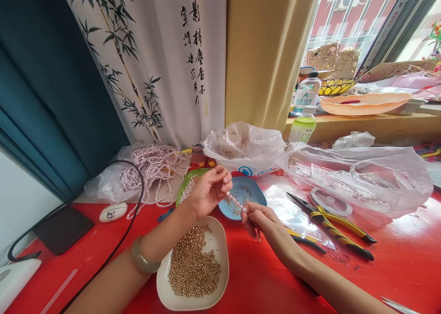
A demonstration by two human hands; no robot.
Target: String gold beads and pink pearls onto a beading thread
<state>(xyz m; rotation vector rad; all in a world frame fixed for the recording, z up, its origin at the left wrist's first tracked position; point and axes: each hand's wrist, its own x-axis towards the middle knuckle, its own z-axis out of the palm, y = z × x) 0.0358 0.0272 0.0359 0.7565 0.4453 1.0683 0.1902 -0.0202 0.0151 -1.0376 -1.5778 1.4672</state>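
A short strand of pale pink beads (pixel 234 201) stretches between my two hands, above a blue plate (pixel 253 190) that holds small metal bits. My left hand (pixel 212 187) pinches its upper end, fingertips pressed together. The lower end is in my right hand (pixel 260 216), with more of the strand hanging below the fingers. Under my left forearm stands a cream tray (pixel 223 277) of gold beads (pixel 195 263). Partly hidden behind my left hand is a green dish (pixel 182 185) with pale beads.
Yellow-and-black pliers (pixel 330 226) and a clear spool (pixel 330 201) lie to the right. Bundled pink bead strings (pixel 151 167) sit at the back left, near a black cable (pixel 141 185). Plastic bags (pixel 389 167) line the back right; scissor-like metal tips (pixel 396 305) show at the lower right.
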